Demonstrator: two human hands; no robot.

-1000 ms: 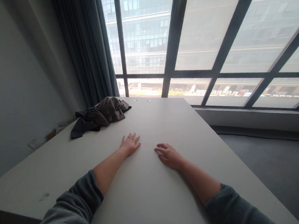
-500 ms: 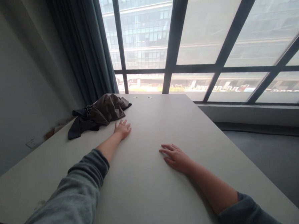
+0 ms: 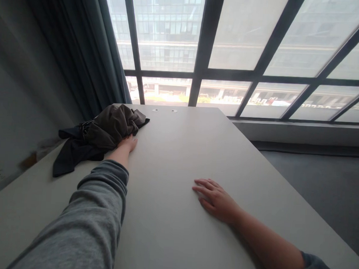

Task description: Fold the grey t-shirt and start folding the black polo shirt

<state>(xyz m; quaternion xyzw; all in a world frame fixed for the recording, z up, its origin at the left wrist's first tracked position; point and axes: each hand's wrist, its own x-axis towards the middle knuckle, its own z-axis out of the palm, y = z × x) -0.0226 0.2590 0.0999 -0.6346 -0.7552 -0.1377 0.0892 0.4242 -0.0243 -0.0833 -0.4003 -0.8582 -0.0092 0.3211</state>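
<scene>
At 10 o'clock on the worktop [image 3: 178, 158], left hand [image 3: 127, 144] touches the crumpled dark garment [image 3: 103, 132]; grip can't be told. Right hand [image 3: 215, 197] lies flat, fingers apart, at 4 o'clock, likely bracing the reach.

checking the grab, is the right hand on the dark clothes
No, the right hand lies flat on the bare table, while the left hand touches the dark clothes.

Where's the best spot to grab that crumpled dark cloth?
Probably the raised brown bunch of the cloth, coming from its near right side, where the left hand touches it. The folds there stand up, easy to pinch; the flat black tail at left lies against the table.
</scene>
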